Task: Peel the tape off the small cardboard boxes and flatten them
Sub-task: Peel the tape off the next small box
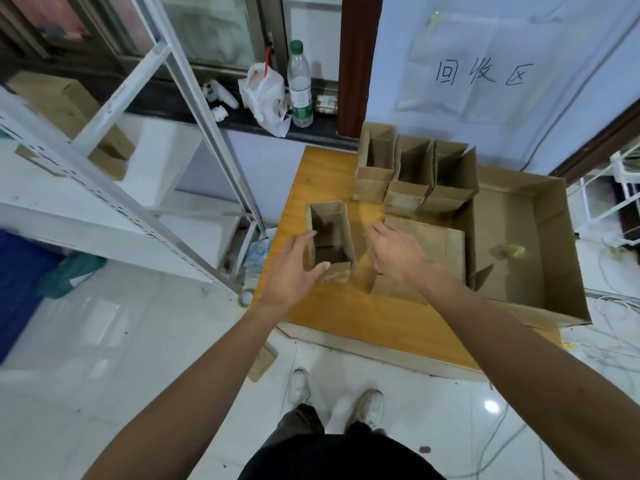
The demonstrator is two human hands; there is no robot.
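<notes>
A small open cardboard box (330,233) stands upright near the left edge of the wooden table (363,317). My left hand (294,268) reaches around its left and near side, fingers spread and relaxed, touching or nearly touching it. My right hand (394,254) hovers just right of the box with fingers extended, above a flattened cardboard piece (440,247). Three more upright open boxes (412,171) stand in a row at the table's back.
A large shallow cardboard tray (533,244) with a yellowish wad of tape (512,251) fills the table's right side. A metal shelf frame (194,133) stands left. A water bottle (299,84) and plastic bag (266,95) sit on the sill. A tape roll (246,298) lies on the floor.
</notes>
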